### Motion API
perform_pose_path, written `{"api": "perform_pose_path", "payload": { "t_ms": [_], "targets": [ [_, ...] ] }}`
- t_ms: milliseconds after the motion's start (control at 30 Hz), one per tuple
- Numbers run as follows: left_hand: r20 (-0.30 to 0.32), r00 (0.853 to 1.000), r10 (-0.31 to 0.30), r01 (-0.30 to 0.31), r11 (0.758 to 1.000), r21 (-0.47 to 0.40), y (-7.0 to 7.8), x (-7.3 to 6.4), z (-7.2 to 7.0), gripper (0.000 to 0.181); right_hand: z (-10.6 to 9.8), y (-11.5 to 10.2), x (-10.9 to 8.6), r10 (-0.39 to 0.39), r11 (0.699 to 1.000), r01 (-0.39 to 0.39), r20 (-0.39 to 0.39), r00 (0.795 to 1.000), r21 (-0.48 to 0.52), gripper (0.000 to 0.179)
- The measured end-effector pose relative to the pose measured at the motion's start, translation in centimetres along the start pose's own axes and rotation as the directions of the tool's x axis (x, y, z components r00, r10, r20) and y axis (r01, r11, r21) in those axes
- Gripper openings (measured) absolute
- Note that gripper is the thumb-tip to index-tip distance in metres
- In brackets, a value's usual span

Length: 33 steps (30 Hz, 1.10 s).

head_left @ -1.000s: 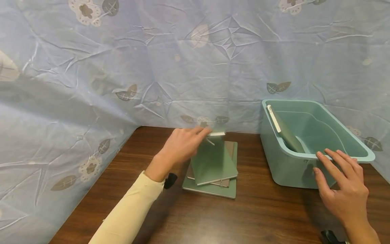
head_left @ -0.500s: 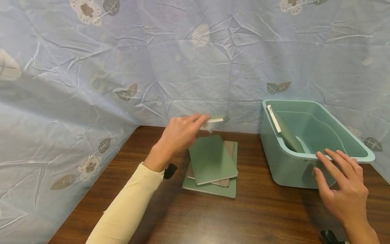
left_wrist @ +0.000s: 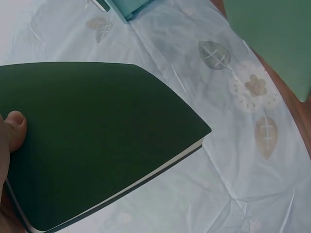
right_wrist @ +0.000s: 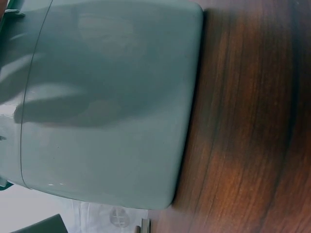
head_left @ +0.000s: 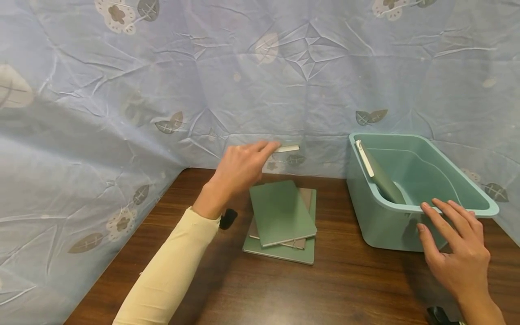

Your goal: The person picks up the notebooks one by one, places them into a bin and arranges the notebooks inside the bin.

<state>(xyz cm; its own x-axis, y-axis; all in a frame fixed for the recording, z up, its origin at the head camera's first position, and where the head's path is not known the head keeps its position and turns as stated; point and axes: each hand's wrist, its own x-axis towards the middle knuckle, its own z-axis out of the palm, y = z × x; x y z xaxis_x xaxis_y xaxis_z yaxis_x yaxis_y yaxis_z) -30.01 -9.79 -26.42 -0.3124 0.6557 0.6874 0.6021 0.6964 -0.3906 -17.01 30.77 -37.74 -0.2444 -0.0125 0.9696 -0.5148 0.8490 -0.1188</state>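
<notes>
Here the left hand (head_left: 241, 164) pinches a green notebook (left_wrist: 102, 136) near its edge, clear of the stack (head_left: 284, 216) on the tabletop (head_left: 345, 280); the right hand (head_left: 459, 246), fingers extended at the near bin rim (head_left: 404, 208), perhaps steadies it.

A pale blue-gray sheet (head_left: 239, 101) fills the top and left of the head view, creased all over, with star-shaped folds at upper center. Its prints include a flower (head_left: 116, 16) at upper left, a large pale leaf (head_left: 14, 86) on the left edge, a leaf pair (head_left: 371, 117) right of center and a brown leaf (head_left: 85, 243) at lower left. Below spreads the table (head_left: 337, 280), dark brown with streaked wood grain, shiny at bottom center; it also fills the right of the right wrist view.
</notes>
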Motion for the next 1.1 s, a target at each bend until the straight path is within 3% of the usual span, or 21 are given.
{"api": "perform_pose_path", "payload": {
  "t_ms": [367, 767, 1100],
  "targets": [
    [-0.042, 0.999, -0.025, 0.024, 0.999, -0.020, -0.2, 0.6, -0.2, 0.059, 0.1, 0.1, -0.3, 0.023, 1.000, -0.023, 0.012, 1.000, 0.012, 0.042],
    [-0.105, 0.995, 0.003, -0.007, 0.999, -0.038, 0.7, 3.0, 0.2, 0.055, -0.1, 0.5, -0.2, 0.021, 1.000, -0.022, 0.022, 1.000, 0.003, 0.043],
    [-0.071, 0.997, 0.017, -0.020, 0.999, -0.045, 2.1, 5.2, 0.6, 0.052, -0.1, 0.6, -0.2, 0.028, 1.000, -0.028, 0.024, 0.999, -0.002, 0.042]
  ]
}}
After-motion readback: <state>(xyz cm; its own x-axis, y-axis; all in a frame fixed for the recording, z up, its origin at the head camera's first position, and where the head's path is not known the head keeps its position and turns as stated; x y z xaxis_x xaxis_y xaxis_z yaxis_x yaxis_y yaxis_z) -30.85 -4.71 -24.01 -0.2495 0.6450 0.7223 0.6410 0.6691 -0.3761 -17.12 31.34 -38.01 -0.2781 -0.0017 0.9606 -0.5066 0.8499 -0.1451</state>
